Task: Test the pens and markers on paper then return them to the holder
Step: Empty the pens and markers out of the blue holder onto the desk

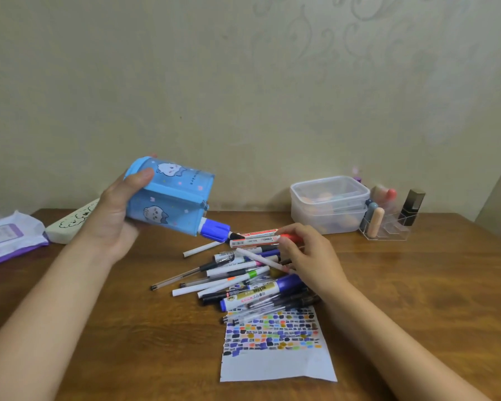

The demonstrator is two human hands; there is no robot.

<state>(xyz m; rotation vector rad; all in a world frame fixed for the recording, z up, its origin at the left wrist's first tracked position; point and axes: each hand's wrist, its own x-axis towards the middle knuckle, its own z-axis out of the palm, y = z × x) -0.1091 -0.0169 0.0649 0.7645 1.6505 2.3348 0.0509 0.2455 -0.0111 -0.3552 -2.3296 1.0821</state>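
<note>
Left hand grips the blue holder around its base end, thumb on top, fingers wrapped behind; holder is lifted off the table and tipped on its side, mouth pointing right and slightly down. A marker with a blue cap sticks out of the mouth, black tip toward the pile. Right hand is over the right side of the pen pile, fingers curled, pinching the red end of a white-and-red marker that lies roughly level just beyond the holder's mouth; a thin white pen crosses under the fingers, can't tell if it's held too. Pile sits loose on the wooden table, mixed pens and markers, mostly lying left-right, a big blue-capped marker near the front. Near edge of the pile overlaps the top of the test paper, which is covered in coloured swatches on its upper half, lower part blank. Back right: clear plastic box against the wall, a clear organiser with cosmetics just beside it. Back left: wipes pack and a white pouch.
</note>
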